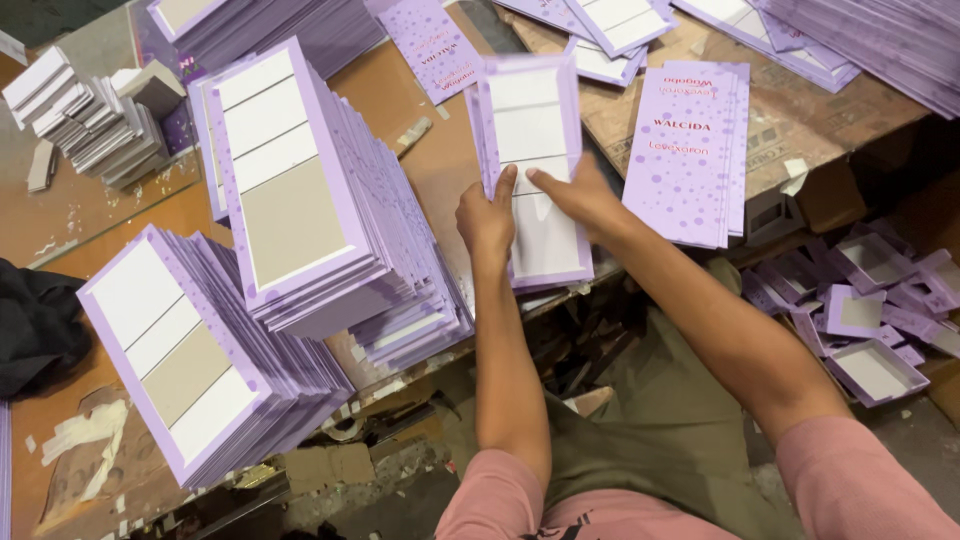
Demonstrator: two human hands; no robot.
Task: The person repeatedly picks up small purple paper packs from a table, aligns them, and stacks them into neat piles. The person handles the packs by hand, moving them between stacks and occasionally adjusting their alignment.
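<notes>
- The left hand [487,222] and the right hand [577,197] both pressed flat on a lilac card panel [533,160] lying near the front edge of the brown worktable [430,170]; fingers were spread on its face — neither hand was closed around it.
- Risk: the panel's lower end sat at the table's front edge, so a hard push could likely have slid it off toward the floor.
- Risk: the tall panel stack [330,200] leaned just left of the left hand; a nudge from the forearm could probably have fanned it out.
- A printed lilac sheet pile [690,150] lay just right of the right hand.
- Surface: worn, scuffed, with paper scraps.
- Room: folded lilac trays [870,320] were heaped on the floor at right — a dark cloth [35,320] lay at the left edge.
</notes>
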